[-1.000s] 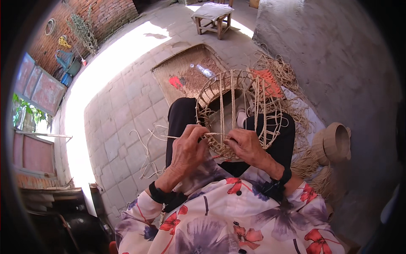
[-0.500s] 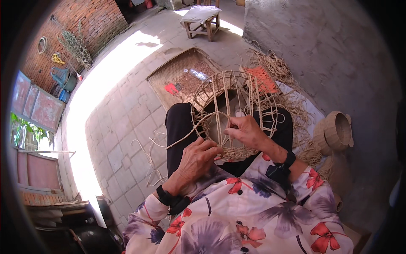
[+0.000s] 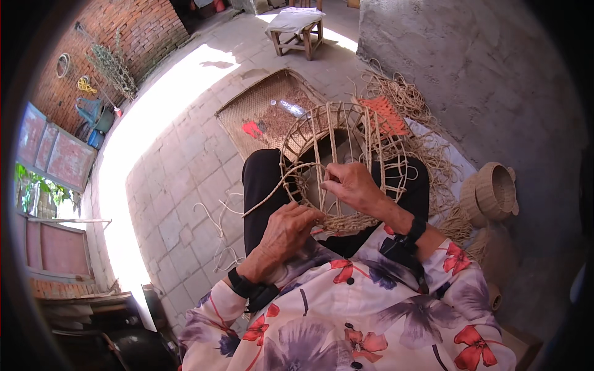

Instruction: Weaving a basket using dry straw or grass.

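A round openwork basket frame rests on my lap, with twisted straw cords strung across it and a tightly woven band along its near side. My left hand is closed on that near edge, its fingertips partly hidden. Over the middle of the frame, my right hand pinches a straw cord between thumb and fingers. The cord loops from the pinch down to the left, past the frame and over my left knee. Each wrist wears a black strap.
Loose straw cord lies heaped by the grey wall at right, near an orange mesh piece. Finished woven baskets sit at far right. Ahead are a flat woven tray holding a clear bottle, and a wooden stool.
My right hand has shifted slightly left and up with the cord, drawing its loop lower and tighter. My left hand stays on the basket edge, nearly unmoved.
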Motion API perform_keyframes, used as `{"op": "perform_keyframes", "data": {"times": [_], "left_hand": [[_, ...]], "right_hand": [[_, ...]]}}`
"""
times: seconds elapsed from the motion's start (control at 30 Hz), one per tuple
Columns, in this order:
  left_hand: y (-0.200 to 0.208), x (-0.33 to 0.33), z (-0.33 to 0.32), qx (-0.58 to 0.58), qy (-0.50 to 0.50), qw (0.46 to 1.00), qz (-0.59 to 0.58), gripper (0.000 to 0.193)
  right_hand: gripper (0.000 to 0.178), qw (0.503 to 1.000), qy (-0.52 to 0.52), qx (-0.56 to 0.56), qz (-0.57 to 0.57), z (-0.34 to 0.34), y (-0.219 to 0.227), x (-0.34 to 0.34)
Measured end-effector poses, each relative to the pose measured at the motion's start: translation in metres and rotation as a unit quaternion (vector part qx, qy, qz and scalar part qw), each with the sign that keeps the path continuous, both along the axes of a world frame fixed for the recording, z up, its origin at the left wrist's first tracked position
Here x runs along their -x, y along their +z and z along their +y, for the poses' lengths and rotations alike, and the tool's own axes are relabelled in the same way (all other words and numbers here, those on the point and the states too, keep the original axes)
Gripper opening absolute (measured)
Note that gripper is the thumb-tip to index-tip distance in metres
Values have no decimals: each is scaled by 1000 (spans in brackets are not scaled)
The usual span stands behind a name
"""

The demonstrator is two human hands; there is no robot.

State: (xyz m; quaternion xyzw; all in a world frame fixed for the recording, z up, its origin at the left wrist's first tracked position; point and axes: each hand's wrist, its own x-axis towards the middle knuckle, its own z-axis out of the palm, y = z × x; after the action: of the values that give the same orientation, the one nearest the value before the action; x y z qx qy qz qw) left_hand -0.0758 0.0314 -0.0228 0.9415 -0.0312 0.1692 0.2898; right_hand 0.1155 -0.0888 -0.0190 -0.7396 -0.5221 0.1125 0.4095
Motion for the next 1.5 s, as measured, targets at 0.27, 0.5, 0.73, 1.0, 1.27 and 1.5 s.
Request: {"op": "perform_keyframes", "data": {"times": [0.27,0.5,0.73,1.0,1.27,1.5], "left_hand": [[-5,-1,-1,-58,18,998,11,23],[10,-4,-3,-87,26,993,69,22],[34,-28,16,-166,-65,949,260,27],[38,-13,22,1,57,985,165,22],[22,26,-12,194,105,962,161,39],[34,30,-23,403,138,876,227,49]], "right_hand": [[21,993,10,-30,-110,17,4,14],[12,1000,12,24,-16,-19,18,21],[14,987,113,107,-51,-32,6,46],[23,969,154,188,-54,-26,2,46],[30,930,245,274,-10,1,-2,26],[28,897,282,315,124,10,10,8]]}}
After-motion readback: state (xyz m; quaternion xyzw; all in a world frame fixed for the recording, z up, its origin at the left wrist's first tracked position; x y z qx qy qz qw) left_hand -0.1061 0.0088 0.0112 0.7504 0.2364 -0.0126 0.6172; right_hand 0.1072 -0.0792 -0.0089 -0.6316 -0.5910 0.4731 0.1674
